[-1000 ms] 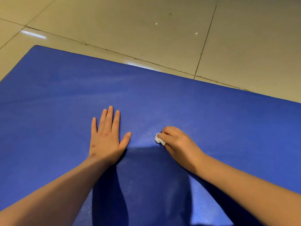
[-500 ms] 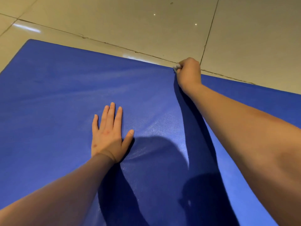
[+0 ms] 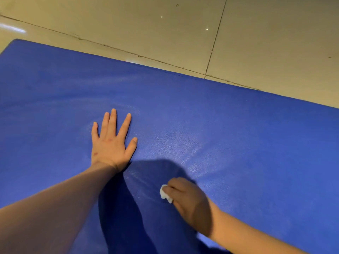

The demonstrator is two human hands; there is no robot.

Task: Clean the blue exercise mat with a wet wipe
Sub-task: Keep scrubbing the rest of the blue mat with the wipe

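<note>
Mat is laid on floor, filling centre and lower frame. Left hand is spread flat at centre. Wipe is pinched by right hand, lower centre. Overlapping strokes and steady pressure are advised.

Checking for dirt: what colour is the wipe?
White wipe, clearest in the head view.

Glossy beige floor tiles with dark grout lines.
</note>
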